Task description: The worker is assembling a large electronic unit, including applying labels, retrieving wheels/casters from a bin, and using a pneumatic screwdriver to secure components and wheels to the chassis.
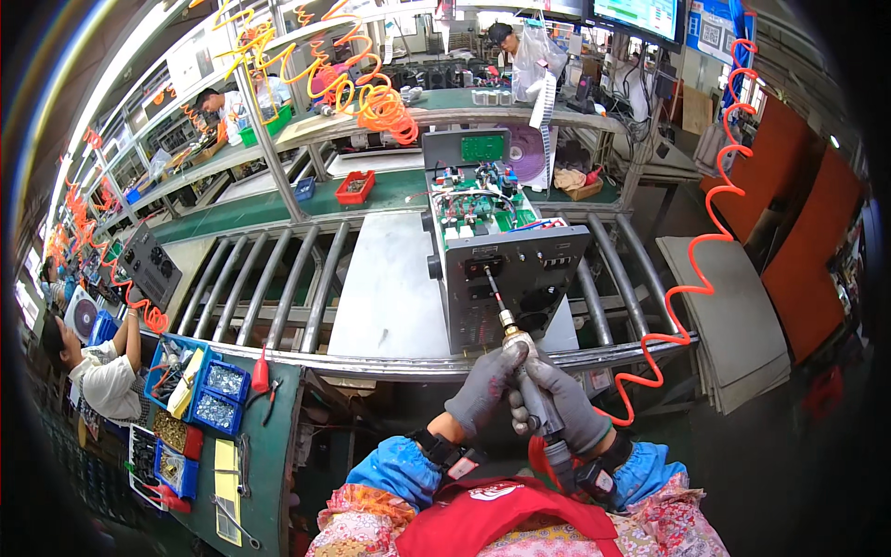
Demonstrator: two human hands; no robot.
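Note:
Both my hands wear grey gloves and close around a pneumatic screwdriver (542, 406). Around its front end, near the brass collar, wraps my left hand (483, 390). My right hand (573, 405) grips the body from the right side. The long bit points away from me and meets the upper left of a black panel (509, 288), at a dark socket (483, 267); whether it sits on a screw is too small to tell. This panel is the near face of an open-topped electronic unit, with green circuit boards (478, 206) and wiring visible inside.
The unit stands on a white board (390, 288) over a roller conveyor (288, 288). An orange coiled air hose (691, 288) hangs at the right. Left, a green bench (269, 455) holds blue screw bins (221, 399), pliers (272, 401) and wrenches (243, 464). A co-worker (107, 381) stands beyond it.

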